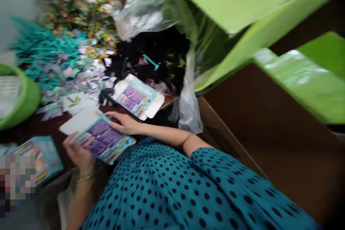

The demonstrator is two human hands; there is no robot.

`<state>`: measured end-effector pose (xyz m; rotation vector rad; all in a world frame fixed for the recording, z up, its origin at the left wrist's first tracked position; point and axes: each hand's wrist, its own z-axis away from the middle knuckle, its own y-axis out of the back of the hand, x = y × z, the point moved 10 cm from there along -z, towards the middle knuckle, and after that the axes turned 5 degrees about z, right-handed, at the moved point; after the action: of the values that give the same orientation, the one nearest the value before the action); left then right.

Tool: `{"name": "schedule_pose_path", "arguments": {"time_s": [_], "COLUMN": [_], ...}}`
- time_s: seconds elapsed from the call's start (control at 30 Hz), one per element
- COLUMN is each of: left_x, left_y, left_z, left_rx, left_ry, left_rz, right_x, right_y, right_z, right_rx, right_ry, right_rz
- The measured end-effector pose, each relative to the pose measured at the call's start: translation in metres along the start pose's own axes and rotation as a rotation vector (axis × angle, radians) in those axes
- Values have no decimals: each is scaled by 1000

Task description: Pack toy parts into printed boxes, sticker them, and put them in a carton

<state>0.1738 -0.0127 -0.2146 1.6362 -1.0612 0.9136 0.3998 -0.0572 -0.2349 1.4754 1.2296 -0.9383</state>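
A teal and purple printed carton [104, 138] is held in front of my body, its white flap [79, 122] sticking out at the far end. My left hand [79, 152] grips its left edge, slightly blurred. Along the upper edge, my right hand [124, 122] has its fingers closed on the carton. A similar flat carton [134, 97] with white flaps lies just beyond my right hand. Another teal carton [47, 158] stands to the left of my left hand. What is inside the held carton cannot be seen.
Teal plastic pieces [48, 50], small pastel pieces [86, 75] and orange-and-white wrapped bits [83, 7] are heaped on the dark table. Black pieces [159, 46] spill from a clear plastic bag [151, 3]. A green basket [29, 93] stands left; a cardboard box [264, 122] is right.
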Motion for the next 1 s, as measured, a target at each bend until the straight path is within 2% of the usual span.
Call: {"name": "schedule_pose_path", "arguments": {"time_s": [0.1,0.23,0.3,0.37,0.4,0.47,0.57,0.63,0.7,0.77,0.9,0.93,1.0], "left_x": [-4,-11,-9,-7,-8,-12,-30,-39,-43,-46,-68,-75,-86], "left_y": [0,10,12,12,12,10,-4,-15,-16,-9,6,7,7], "left_z": [19,20,15,12,12,15,27,35,36,33,28,29,30], "left_rx": [22,72,15,-59,-76,-76,-108,-155,-182,-187,-150,-138,-104], "left_ry": [7,42,36,41,53,121,347,485,556,583,691,727,760], "left_rz": [56,154,141,128,136,181,326,433,494,523,595,611,633], "right_x": [-5,-15,-20,-14,-6,17,48,55,50,38,12,10,7], "right_y": [0,-7,-9,-12,-15,-28,-47,-48,-50,-51,-27,-26,-43], "right_z": [-1,-8,-9,-9,-8,-6,5,7,5,-2,-32,-40,-50], "right_rx": [75,55,67,67,39,-107,-385,-445,-442,-389,-39,-30,-189], "right_ry": [38,75,96,56,5,-143,-338,-365,-323,-237,-44,-21,23], "right_rz": [-11,41,49,8,-22,-82,-94,-26,68,124,200,250,387]}}
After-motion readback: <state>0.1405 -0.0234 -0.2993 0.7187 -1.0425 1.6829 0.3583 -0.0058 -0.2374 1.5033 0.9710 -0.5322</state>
